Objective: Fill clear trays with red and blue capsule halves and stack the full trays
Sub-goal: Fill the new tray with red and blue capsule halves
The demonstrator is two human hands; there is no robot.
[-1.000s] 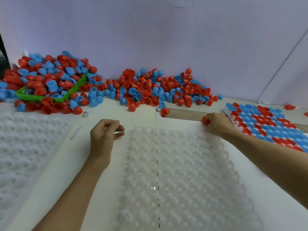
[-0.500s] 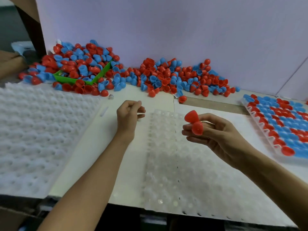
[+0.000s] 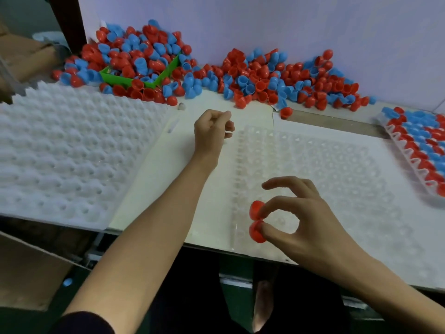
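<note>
White foam sheet [image 3: 72, 150]: lies far to the left of the grip, dimpled all over, nothing on it; my guess is it serves as padding or a spare layer.

Loose capsule halves [image 3: 216, 73]: red and blue, heaped along the back wall well beyond both hands, some spilling over a green tray [image 3: 134, 79]. That is the stock, kept within a forward reach.

Left hand [image 3: 212, 133]: rests at the far left corner of the clear tray [image 3: 337, 169], fingers curled. It seems to pinch the tray's edge, probably to steady it, though I cannot tell for sure that it holds anything.

Clear tray: sits directly under the working grip, its pockets showing no capsule halves, so filling looks barely begun.

Right hand [image 3: 303, 220]: hovers over the tray's near left corner, thumb and forefinger closed in a ring on two red capsule halves [image 3: 257, 221], one above the other; the other fingers are spread clear. Carrying two at once likely saves trips; the near corner pockets look like the target.

Filled tray [image 3: 423, 150]: off to the right of the grip, packed red and blue, set aside out of the way.
</note>
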